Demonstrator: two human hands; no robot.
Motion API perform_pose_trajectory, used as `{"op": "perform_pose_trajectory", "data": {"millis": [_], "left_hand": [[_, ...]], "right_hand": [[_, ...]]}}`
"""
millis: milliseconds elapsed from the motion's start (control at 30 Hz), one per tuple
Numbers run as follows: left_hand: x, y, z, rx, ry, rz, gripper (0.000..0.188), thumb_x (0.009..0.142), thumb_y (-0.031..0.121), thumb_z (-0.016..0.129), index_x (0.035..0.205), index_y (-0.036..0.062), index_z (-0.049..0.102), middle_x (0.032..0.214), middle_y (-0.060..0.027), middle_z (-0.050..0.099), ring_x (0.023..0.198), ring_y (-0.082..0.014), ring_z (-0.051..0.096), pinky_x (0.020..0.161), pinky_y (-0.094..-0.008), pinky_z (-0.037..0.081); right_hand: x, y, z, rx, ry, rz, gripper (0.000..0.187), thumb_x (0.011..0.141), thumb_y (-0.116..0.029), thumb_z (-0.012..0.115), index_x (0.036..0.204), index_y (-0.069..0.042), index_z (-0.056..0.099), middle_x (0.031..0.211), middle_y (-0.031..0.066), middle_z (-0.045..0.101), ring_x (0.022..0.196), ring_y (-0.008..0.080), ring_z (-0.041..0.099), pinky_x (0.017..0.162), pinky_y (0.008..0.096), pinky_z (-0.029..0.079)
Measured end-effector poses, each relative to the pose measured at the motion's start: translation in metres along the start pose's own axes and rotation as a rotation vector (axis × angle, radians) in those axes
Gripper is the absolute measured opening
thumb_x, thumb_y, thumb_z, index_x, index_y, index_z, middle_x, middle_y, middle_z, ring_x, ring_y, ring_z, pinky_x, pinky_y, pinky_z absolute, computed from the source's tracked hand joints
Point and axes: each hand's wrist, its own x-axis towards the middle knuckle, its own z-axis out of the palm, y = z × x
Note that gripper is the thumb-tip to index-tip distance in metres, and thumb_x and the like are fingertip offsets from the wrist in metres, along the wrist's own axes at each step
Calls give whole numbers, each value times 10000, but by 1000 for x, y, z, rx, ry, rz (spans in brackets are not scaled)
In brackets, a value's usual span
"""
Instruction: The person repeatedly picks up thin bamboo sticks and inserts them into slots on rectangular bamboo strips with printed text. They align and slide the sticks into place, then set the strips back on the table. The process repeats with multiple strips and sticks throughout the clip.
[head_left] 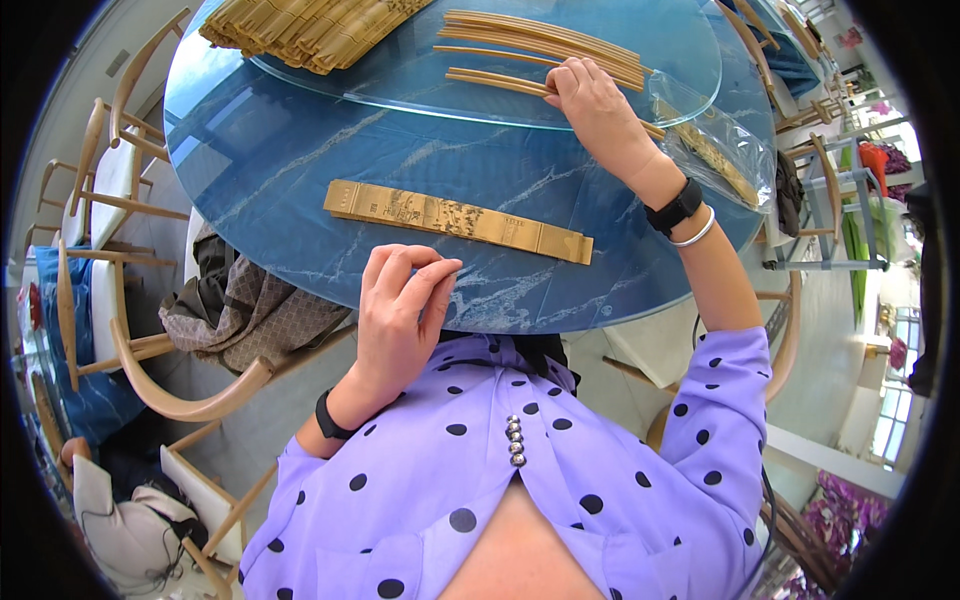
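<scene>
My right hand [600, 105] reaches over the glass turntable [400, 90], fingers closed on a pair of light wooden chopsticks [490, 82]. The chopsticks pass under the hand, and their ends show past it on the right. Just beyond lie several more chopsticks [540, 38], side by side. My left hand [405, 300] is at the table's near edge, thumb and forefinger pressed together, with nothing seen between them. In front of it a flat stack of gold-brown paper sleeves [455, 222] with dark print lies fanned out on the blue marbled table [300, 140].
A large pile of wrapped gold-brown sleeves [310, 30] sits at the far left of the turntable. To the right lies a clear plastic bag [715, 150] with a sleeve inside. Wooden chairs [190, 400] stand around the table, one with a patterned bag [250, 310] on it.
</scene>
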Motion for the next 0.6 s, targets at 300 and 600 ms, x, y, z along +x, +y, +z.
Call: {"op": "perform_pose_trajectory", "data": {"millis": [300,600], "left_hand": [[5,-6,-6,100,56,-21,284,897,34,710,1179,32,684,1054,-103,644,980,-288,589,865,-380,481],[26,5,-15,193,42,204,261,976,254,657,1108,29,672,975,-109,655,870,-283,621,791,-397,497]], "right_hand": [[-11,-13,-31,-51,2,83,165,976,-92,639,1066,-13,525,1013,122,550,776,231,709,683,264,601],[-46,-102,-146,669,-38,116,195,895,-220,743,898,-41,665,747,67,593,636,240,641,533,347,490]]}}
